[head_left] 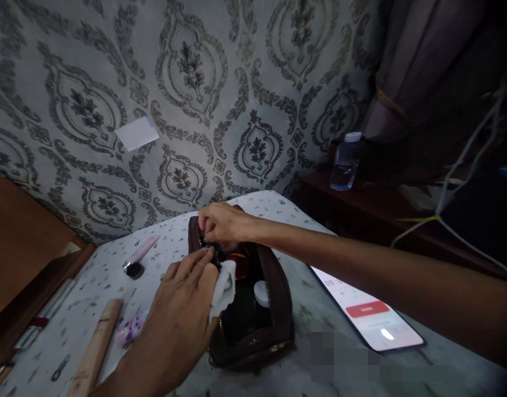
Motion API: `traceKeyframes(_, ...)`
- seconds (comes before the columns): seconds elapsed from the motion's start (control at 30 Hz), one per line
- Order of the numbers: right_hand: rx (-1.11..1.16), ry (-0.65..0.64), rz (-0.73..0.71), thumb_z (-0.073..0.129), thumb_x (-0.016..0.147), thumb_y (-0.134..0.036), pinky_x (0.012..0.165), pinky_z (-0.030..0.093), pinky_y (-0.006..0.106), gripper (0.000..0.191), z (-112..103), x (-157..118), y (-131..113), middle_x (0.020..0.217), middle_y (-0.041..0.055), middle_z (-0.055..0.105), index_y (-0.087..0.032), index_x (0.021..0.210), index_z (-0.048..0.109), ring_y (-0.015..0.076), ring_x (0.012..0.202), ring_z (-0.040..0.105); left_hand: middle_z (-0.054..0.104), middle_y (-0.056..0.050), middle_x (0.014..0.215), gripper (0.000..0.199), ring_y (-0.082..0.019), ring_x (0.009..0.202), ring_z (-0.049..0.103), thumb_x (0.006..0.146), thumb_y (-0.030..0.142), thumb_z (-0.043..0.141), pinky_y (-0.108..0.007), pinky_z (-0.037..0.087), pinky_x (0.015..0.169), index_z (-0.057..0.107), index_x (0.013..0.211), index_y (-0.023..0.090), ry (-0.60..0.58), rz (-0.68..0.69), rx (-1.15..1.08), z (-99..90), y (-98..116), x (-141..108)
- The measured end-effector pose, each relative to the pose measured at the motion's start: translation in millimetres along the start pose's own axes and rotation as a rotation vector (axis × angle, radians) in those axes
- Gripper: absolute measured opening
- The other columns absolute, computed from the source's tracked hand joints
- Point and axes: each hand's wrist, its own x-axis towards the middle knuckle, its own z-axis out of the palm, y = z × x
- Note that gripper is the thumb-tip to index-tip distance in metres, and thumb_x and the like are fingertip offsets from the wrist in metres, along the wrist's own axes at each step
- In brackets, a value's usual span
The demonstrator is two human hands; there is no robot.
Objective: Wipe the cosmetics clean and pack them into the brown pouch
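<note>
A dark brown zip pouch point(280, 286) lies open on the patterned sheet. Inside it I see a round white lid point(262, 294) and an orange-rimmed item point(239, 266); the rest is dark. My left hand point(183, 303) rests over the pouch's left edge, a crumpled white cloth point(224, 286) held beneath its thumb. At the far left corner of the pouch, my right hand point(222, 223) has its fingers curled in a pinch by the zip edge. What lies between those fingertips is hidden.
Left of the pouch are a pink-handled makeup brush point(143, 253), a beige tube point(97, 347) and a purple spotted item point(130, 329). A lit phone point(373, 314) lies under my right forearm. A water bottle point(345, 162) stands on the dark side table, near white cables point(456, 165).
</note>
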Motion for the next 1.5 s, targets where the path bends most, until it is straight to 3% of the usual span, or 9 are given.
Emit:
traceKeyframes(0.13, 0.062, -0.047, -0.023, 0.067, 0.075, -0.005, 0.057, 0.040, 0.018, 0.019, -5, -4, 6, 0.069, -0.0023, 0.070, -0.012, 0.092, 0.069, 0.0095, 0.062, 0.061, 0.063, -0.013, 0.130, 0.022, -0.031, 0.133, 0.047, 0.080, 0.011, 0.049, -0.052, 0.046, 0.102, 0.049, 0.098, 0.022, -0.038, -0.031, -0.004, -3.6, 3, -1)
traceKeyframes(0.53, 0.088, 0.192, -0.095, 0.060, 0.076, -0.003, 0.061, 0.037, 0.022, 0.016, -10, -35, 17, 0.063, -0.0025, 0.064, -0.013, 0.078, 0.072, 0.0093, 0.060, 0.055, 0.059, -0.018, 0.136, 0.025, -0.035, 0.134, 0.045, 0.079, 0.014, 0.054, -0.056, 0.045, 0.102, 0.053, 0.104, 0.018, -0.075, -0.074, 0.003, -4.0, 6, 6)
traceKeyframes(0.8, 0.120, 0.309, -0.118, 0.061, 0.078, -0.009, 0.061, 0.038, 0.021, 0.012, -6, -68, 6, 0.068, -0.0023, 0.068, -0.016, 0.079, 0.071, 0.0109, 0.063, 0.059, 0.051, -0.016, 0.145, 0.030, -0.030, 0.139, 0.041, 0.086, 0.016, 0.051, -0.052, 0.041, 0.108, 0.051, 0.116, 0.019, 0.094, -0.119, -0.326, 7.0, -4, -6)
traceKeyframes(0.93, 0.106, 0.282, -0.068, 0.062, 0.078, -0.012, 0.061, 0.041, 0.022, 0.011, -4, -80, -7, 0.071, -0.0004, 0.071, -0.015, 0.080, 0.072, 0.0128, 0.065, 0.062, 0.049, -0.015, 0.146, 0.036, -0.025, 0.136, 0.046, 0.097, 0.029, 0.040, -0.044, 0.038, 0.112, 0.046, 0.132, 0.019, 0.277, -0.259, -0.669, 13.1, -9, -26)
traceKeyframes(1.07, -0.016, 0.219, -0.014, 0.061, 0.083, -0.016, 0.066, 0.043, 0.023, 0.012, 6, -74, -22, 0.080, 0.0024, 0.074, -0.016, 0.085, 0.073, 0.0151, 0.075, 0.066, 0.062, -0.013, 0.129, 0.042, -0.026, 0.117, 0.060, 0.099, 0.044, 0.040, -0.037, 0.048, 0.098, 0.052, 0.130, 0.018, 0.396, -0.513, -0.997, 15.1, -9, -53)
traceKeyframes(1.2, -0.297, 0.142, 0.179, 0.063, 0.085, -0.027, 0.074, 0.044, 0.024, 0.023, 20, -52, -36, 0.100, 0.0074, 0.074, -0.018, 0.103, 0.073, 0.0199, 0.093, 0.067, 0.069, -0.011, 0.112, 0.049, -0.022, 0.084, 0.065, 0.094, 0.057, 0.044, -0.033, 0.051, 0.077, 0.061, 0.116, 0.016, 0.371, -0.704, -1.128, 19.1, -15, -90)
traceKeyframes(1.3, -0.404, 0.131, 0.279, 0.062, 0.084, -0.029, 0.073, 0.045, 0.025, 0.027, 30, -35, -40, 0.106, 0.0099, 0.073, -0.019, 0.106, 0.073, 0.0226, 0.097, 0.067, 0.071, -0.009, 0.097, 0.049, -0.025, 0.091, 0.064, 0.089, 0.062, 0.047, -0.035, 0.050, 0.081, 0.065, 0.102, 0.018, 0.320, -0.786, -1.113, 26.8, -24, -120)
traceKeyframes(1.4, -0.425, 0.138, 0.303, 0.061, 0.083, -0.028, 0.069, 0.044, 0.024, 0.025, 35, -22, -38, 0.099, 0.0089, 0.074, -0.020, 0.102, 0.075, 0.0207, 0.090, 0.068, 0.072, -0.007, 0.089, 0.045, -0.028, 0.097, 0.064, 0.087, 0.062, 0.049, -0.038, 0.049, 0.089, 0.067, 0.093, 0.021, 0.266, -0.839, -1.065, 35.3, -35, -146)
traceKeyframes(1.5, -0.439, 0.149, 0.306, 0.061, 0.082, -0.028, 0.066, 0.043, 0.022, 0.023, 37, -15, -36, 0.089, 0.0070, 0.075, -0.019, 0.096, 0.076, 0.0181, 0.083, 0.068, 0.071, -0.006, 0.086, 0.045, -0.027, 0.091, 0.064, 0.087, 0.062, 0.048, -0.038, 0.051, 0.085, 0.066, 0.088, 0.021, 0.253, -0.854, -1.048, 40.2, -45, -164)
